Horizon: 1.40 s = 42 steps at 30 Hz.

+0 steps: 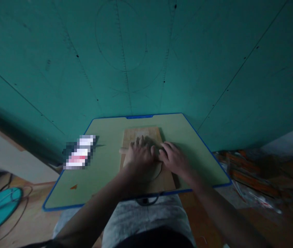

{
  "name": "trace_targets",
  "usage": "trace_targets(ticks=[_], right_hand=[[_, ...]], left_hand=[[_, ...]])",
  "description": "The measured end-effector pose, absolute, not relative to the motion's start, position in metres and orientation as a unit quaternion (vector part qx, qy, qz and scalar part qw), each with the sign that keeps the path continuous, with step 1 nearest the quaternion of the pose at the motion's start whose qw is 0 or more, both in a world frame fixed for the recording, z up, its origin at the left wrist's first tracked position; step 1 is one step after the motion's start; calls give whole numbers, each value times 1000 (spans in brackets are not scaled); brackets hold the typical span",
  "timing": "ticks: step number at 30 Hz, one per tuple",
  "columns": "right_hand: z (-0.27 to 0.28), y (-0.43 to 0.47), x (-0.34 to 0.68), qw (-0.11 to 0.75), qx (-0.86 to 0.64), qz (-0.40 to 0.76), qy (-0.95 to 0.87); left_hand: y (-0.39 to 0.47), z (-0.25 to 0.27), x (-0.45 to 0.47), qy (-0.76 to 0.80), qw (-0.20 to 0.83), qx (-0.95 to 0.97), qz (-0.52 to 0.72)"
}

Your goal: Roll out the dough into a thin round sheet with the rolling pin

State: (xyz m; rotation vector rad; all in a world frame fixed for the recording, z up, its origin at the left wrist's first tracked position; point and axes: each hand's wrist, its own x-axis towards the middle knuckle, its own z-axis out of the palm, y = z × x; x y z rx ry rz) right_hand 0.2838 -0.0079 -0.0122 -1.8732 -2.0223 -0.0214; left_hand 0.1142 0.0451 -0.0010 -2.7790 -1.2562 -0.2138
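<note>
The left hand (140, 151) lies palm down, fingers stretched forward and loosely spread across a wooden rod (122, 151). The right hand (173, 156) bends its fingers at the rod's other end; whether they close round it I cannot tell. The rod lies crosswise on a wooden board (131, 133) — its left tip pokes out past the left hand. It should be stiff, fairly light and quick to roll, so it is best taken near both ends, under even, flat palms. Below the hands, a curved line suggests a thin round sheet (154, 171), probably soft and easily torn or creased, better supported broadly than pinched. The board looks rigid and heavier; its side edges would give the surest hold. Around it spreads the pale green tabletop (200, 168), with a pixelated item (80, 153) well to the left.
</note>
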Motion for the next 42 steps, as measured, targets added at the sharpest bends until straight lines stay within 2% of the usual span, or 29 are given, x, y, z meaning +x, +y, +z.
trace_targets(ticks=[8, 14, 19, 22, 27, 36, 42], right_hand=[[13, 70, 302, 93, -757, 12, -647], [6, 48, 295, 101, -759, 26, -643], [-11, -15, 278, 156, -700, 14, -696], [-14, -32, 273, 175, -677, -13, -715], [-7, -4, 280, 152, -707, 5, -691], [4, 93, 303, 87, -777, 82, -618], [-3, 51, 295, 94, -740, 77, -661]], left_hand=[[127, 0, 157, -487, -2, -868, -96], [102, 1, 151, -525, 10, -843, -118], [42, -8, 110, -438, 53, -888, -133], [33, -11, 93, -425, 73, -894, -124], [66, -2, 107, -481, 53, -870, -91], [137, 12, 134, -480, 21, -876, -43], [92, 5, 124, -497, 51, -862, -85]])
